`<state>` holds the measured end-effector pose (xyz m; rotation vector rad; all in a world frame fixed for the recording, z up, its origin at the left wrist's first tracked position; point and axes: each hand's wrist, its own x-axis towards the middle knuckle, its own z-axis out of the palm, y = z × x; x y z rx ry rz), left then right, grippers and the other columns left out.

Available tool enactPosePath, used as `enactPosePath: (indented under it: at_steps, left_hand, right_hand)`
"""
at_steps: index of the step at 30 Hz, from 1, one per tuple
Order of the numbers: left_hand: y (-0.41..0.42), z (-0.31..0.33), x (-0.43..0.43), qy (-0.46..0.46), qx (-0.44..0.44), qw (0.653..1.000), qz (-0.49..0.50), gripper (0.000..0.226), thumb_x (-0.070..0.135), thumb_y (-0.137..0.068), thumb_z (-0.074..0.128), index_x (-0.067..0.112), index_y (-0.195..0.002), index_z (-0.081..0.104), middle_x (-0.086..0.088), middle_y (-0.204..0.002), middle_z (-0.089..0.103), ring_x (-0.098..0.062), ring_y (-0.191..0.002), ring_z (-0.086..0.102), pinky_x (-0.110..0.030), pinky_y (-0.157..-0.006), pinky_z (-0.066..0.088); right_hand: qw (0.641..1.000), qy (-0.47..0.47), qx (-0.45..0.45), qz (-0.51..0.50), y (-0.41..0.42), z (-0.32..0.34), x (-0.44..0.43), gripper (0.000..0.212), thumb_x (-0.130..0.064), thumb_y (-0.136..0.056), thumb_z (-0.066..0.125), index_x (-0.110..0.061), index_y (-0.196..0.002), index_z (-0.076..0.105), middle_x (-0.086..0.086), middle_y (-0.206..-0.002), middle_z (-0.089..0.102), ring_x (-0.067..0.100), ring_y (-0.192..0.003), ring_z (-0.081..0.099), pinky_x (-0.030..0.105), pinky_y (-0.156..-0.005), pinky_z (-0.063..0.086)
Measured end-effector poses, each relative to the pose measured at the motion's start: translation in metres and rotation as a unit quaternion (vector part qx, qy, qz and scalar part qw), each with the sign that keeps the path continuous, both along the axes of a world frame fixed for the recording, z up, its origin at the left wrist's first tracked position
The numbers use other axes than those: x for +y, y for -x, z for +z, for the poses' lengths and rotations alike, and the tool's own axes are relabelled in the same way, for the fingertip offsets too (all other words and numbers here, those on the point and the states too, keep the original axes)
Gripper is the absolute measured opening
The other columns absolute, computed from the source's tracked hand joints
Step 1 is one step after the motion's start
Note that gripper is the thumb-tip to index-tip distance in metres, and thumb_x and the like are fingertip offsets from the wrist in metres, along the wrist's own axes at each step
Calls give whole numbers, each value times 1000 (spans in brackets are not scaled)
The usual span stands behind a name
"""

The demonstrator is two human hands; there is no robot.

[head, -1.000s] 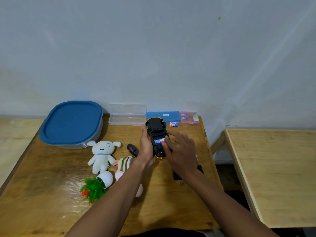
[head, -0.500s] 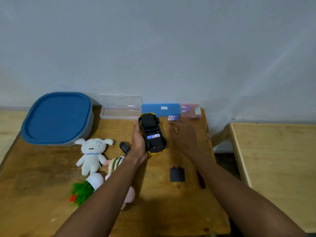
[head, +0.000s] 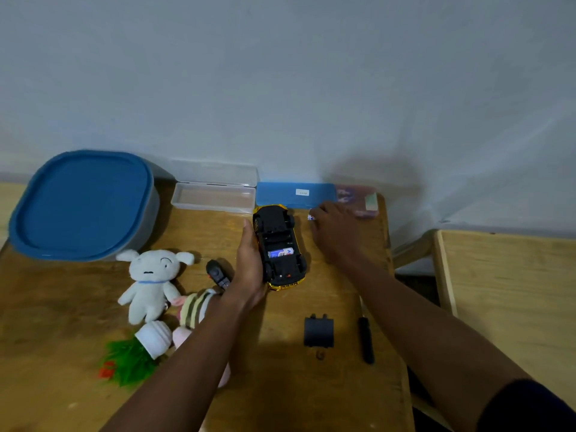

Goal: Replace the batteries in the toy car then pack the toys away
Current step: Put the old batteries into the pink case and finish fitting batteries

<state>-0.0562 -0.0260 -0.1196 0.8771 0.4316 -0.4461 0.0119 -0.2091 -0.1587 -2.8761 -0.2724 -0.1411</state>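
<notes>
Toy car (head: 277,232) lies belly-up near the table's (head: 280,385) far edge, a fitted battery (head: 280,253) in its bay, left hand (head: 247,269) gripping its side, right hand (head: 335,232) curled over a loose battery (head: 311,217) beside the blue box (head: 294,194), its grip impossible to tell.

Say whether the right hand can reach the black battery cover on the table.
Probably yes. The battery cover lies bare beside the right forearm. The right hand, up by the blue case, only needs to draw back; the left hand holds the toy car aside.
</notes>
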Motion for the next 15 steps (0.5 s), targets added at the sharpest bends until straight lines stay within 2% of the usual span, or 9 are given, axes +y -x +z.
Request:
enactPosePath:
  at_steps: [4, 6, 9, 12, 15]
  left_hand:
    - [2, 3, -2, -16, -1, 1000, -1, 81, 69, -98, 19, 10, -130, 66, -15, -108, 69, -30, -90, 68, -50, -87, 56]
    - [5, 5, -1, -16, -1, 1000, -3, 80, 68, -98, 19, 11, -128, 67, -17, -110, 69, -30, -92, 68, -50, -88, 56]
    - [12, 13, 4, -12, -2, 1000, -1, 77, 66, -100, 19, 13, -124, 69, -17, -110, 69, -30, -93, 68, -49, -87, 57]
    - [21, 20, 9, 3, 2, 1000, -2, 78, 67, -100, 19, 13, -121, 71, -16, -109, 70, -30, -92, 68, -46, -84, 58]
    - [31, 27, 11, 8, -6, 1000, -5, 80, 69, -98, 20, 13, -121, 72, -17, -112, 69, -31, -96, 68, -45, -87, 57]
  right_hand:
    - [999, 38, 13, 35, 2, -1, 0, 19, -10, -86, 62, -17, -103, 65, 6, -104, 63, 28, -101, 58, 42, -82, 46]
    - [999, 16, 22, 43, 9, 1, 1, 14, -13, -91, 60, -17, -103, 65, 5, -103, 66, 25, -97, 60, 39, -82, 46]
    - [986, -155, 44, -33, 27, 15, 7, 17, -23, -98, 56, -14, -107, 67, 1, -92, 68, 16, -84, 62, 31, -75, 50]
    - [925, -364, 25, -106, 51, 46, 20, 26, -15, -94, 63, -12, -119, 67, -3, -92, 69, 6, -83, 64, 20, -76, 52]
    - [894, -438, -7, -94, 82, 84, 37, 16, -12, -92, 67, -16, -106, 72, -9, -86, 72, 2, -82, 67, 16, -78, 53]
